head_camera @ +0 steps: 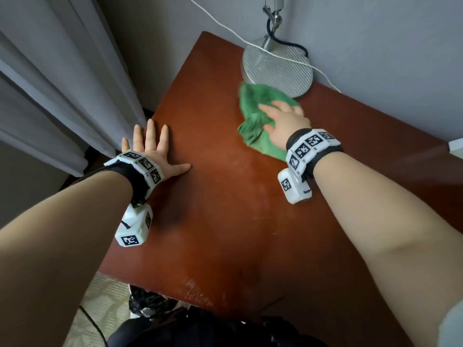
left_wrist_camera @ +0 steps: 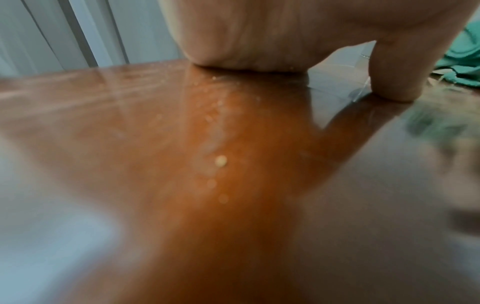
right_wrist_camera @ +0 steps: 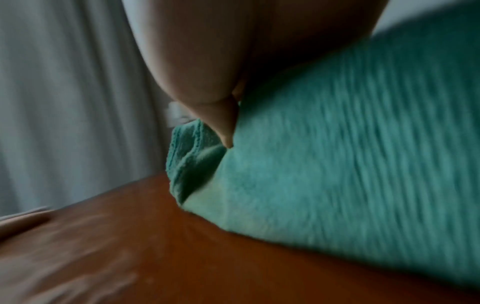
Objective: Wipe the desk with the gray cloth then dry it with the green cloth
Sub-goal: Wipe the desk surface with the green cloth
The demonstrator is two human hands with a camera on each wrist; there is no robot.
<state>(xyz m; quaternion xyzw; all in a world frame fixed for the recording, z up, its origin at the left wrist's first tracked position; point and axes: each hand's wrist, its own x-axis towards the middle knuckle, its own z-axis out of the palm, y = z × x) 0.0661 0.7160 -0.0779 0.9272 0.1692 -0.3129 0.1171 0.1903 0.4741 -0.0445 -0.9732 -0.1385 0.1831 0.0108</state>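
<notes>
Drying stage, judging by the cloth in use: right hand lies palm-down on the crumpled green terry cloth, fingers spread nearly straight and pressing it flat to the glossy reddish-brown wooden worktop rather than gripping it, likely so more cloth meets the wet surface. Right wrist view agrees, cloth bunched under the palm, blurred. Cloth sits at the far right of the worktop, just beside, maybe touching, the round ribbed silver lamp base; probably working round it since the base stays put. Left hand is flat on the worktop's left edge, fingers straight and splayed, thumb out, holding nothing; looks like a brace for the lean forward. Left wrist view shows droplets and streaks on the worktop near that palm, so near and left areas seem not yet dried. Gray cloth not visible anywhere. Pale curtain hangs left of the worktop.
</notes>
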